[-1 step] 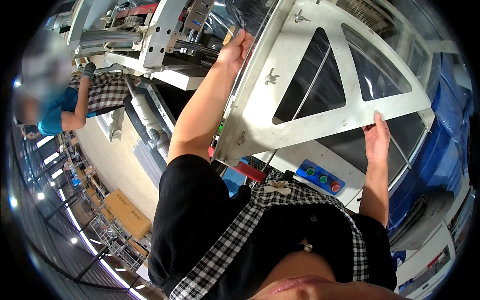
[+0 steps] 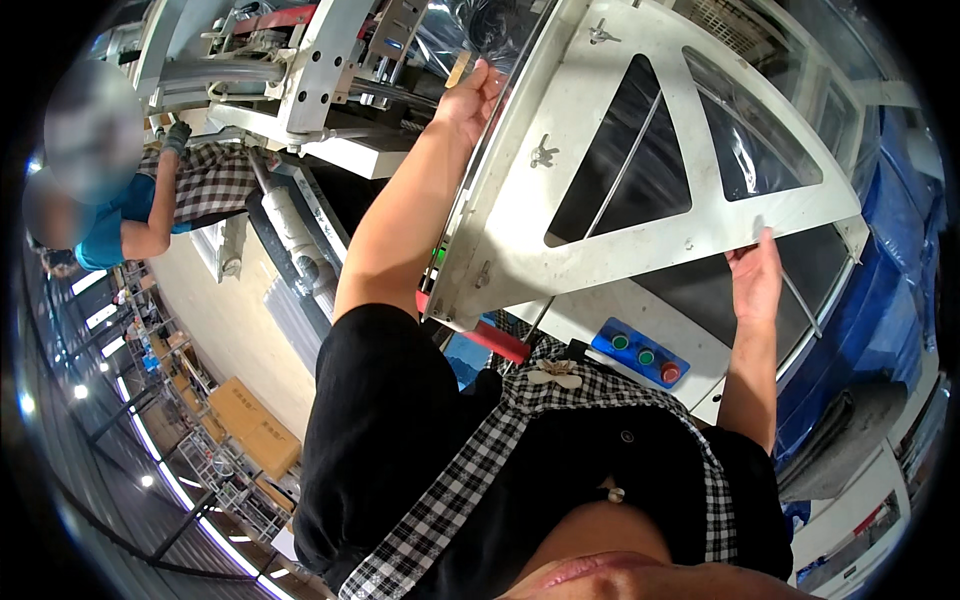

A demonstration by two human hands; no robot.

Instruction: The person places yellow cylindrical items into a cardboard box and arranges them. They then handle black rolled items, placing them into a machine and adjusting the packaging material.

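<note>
My left hand (image 2: 470,105) reaches up past the left edge of a white metal guard panel (image 2: 510,200). Its fingers are bent together beside crumpled clear film (image 2: 490,35) and a small tan strip (image 2: 458,70); what they pinch, if anything, I cannot make out. At the panel's lower right edge, my right hand (image 2: 755,280) has its thumb tip against the rim and its other fingers curled at the underside. The panel is fan-shaped, with two large cutouts and several wing nuts (image 2: 543,152). Dark sheeting and a thin metal rod (image 2: 625,165) show through one cutout.
Below the panel sits a blue control box (image 2: 640,352) with two green buttons and a red one. A red bar (image 2: 500,340) juts out close to my apron. Blue sheeting (image 2: 890,240) hangs at the right. Another person (image 2: 150,215) stands at the left by a roller (image 2: 290,240).
My right thumb has slid from the panel's face down to its rim. The clear film by my left hand has shifted, and a dark round shape shows in it. The panel is still.
</note>
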